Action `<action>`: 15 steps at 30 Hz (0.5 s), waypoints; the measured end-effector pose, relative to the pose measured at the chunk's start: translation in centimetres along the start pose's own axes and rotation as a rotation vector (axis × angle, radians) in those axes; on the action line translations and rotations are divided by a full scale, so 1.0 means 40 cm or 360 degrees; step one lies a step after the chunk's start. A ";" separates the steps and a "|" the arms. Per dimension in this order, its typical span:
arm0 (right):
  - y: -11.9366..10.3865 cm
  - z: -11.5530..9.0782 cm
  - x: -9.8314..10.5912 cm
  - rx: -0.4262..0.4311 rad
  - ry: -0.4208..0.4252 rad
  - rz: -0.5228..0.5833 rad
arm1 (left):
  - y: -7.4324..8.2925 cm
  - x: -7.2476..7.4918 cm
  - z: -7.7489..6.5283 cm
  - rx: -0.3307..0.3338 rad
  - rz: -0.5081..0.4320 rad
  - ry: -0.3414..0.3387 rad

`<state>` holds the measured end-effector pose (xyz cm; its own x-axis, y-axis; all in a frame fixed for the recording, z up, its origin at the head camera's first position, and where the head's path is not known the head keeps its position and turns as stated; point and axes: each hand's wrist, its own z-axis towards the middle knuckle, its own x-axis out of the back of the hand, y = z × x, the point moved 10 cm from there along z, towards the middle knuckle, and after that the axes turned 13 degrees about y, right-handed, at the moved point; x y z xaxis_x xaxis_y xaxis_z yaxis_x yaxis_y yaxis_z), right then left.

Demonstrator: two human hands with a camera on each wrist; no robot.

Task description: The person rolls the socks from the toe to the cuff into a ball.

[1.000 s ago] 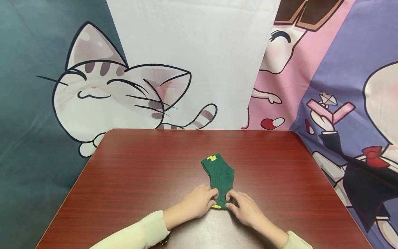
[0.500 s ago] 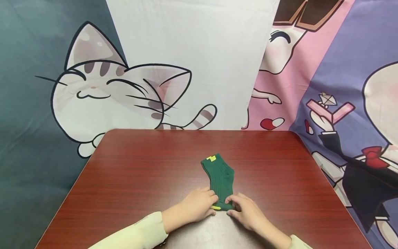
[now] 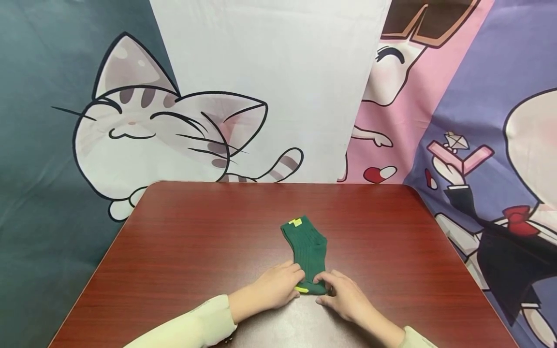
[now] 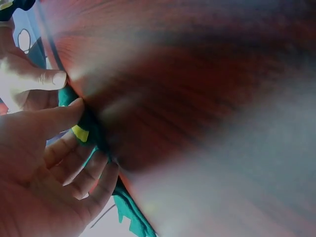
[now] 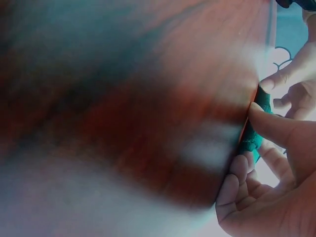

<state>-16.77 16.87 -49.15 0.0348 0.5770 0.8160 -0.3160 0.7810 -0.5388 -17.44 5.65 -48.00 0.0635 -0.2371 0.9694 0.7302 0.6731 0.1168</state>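
A dark green ribbed sock (image 3: pixel 310 249) lies flat on the table, its cuff with a yellow patch pointing away from me. Its near end looks turned over into a thick edge, where a yellow strip shows. The left hand (image 3: pixel 278 285) holds the left corner of that end, thumb on the near side and fingers on top. At the right corner, the right hand (image 3: pixel 345 295) pinches the edge between thumb and index finger. In the left wrist view, the sock's edge (image 4: pixel 89 123) runs between the left thumb and fingers. The right wrist view shows the right thumb against the rolled green edge (image 5: pixel 251 140).
The reddish-brown wooden table (image 3: pixel 196 232) stretches out around the sock on all sides. Behind it hangs a cloth backdrop (image 3: pixel 278 58) printed with a cartoon cat and figures. Pale sleeves (image 3: pixel 196 324) cover both forearms.
The right thumb has shifted toward the near edge, and the right index finger has moved slightly left onto the sock. The left fingers have slid a little nearer. The sock stays almost in place.
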 end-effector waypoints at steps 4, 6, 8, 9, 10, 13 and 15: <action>0.000 0.002 -0.001 0.0006 0.0012 -0.0008 | -0.004 -0.007 0.000 0.0021 -0.0033 0.0032; -0.001 0.002 0.001 0.0011 0.0021 -0.0001 | -0.006 -0.009 -0.001 0.0025 -0.0055 0.0052; -0.001 0.002 0.003 0.0012 0.0028 0.0007 | -0.007 -0.010 -0.002 0.0025 -0.0071 0.0068; -0.001 0.002 0.004 0.0012 0.0031 0.0009 | -0.007 -0.009 -0.002 0.0024 -0.0077 0.0074; -0.001 0.001 0.005 0.0011 0.0032 0.0012 | -0.007 -0.009 -0.002 0.0023 -0.0083 0.0080; -0.001 0.001 0.006 0.0005 0.0036 0.0024 | -0.008 -0.009 -0.002 0.0035 -0.0120 0.0086; 0.000 0.002 0.007 -0.0001 0.0037 0.0033 | -0.010 -0.007 -0.003 0.0061 -0.0163 0.0080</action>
<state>-16.82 17.01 -48.90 0.0502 0.5985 0.7995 -0.3165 0.7688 -0.5557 -17.68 5.36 -48.33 0.0248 -0.3403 0.9400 0.7082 0.6696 0.2238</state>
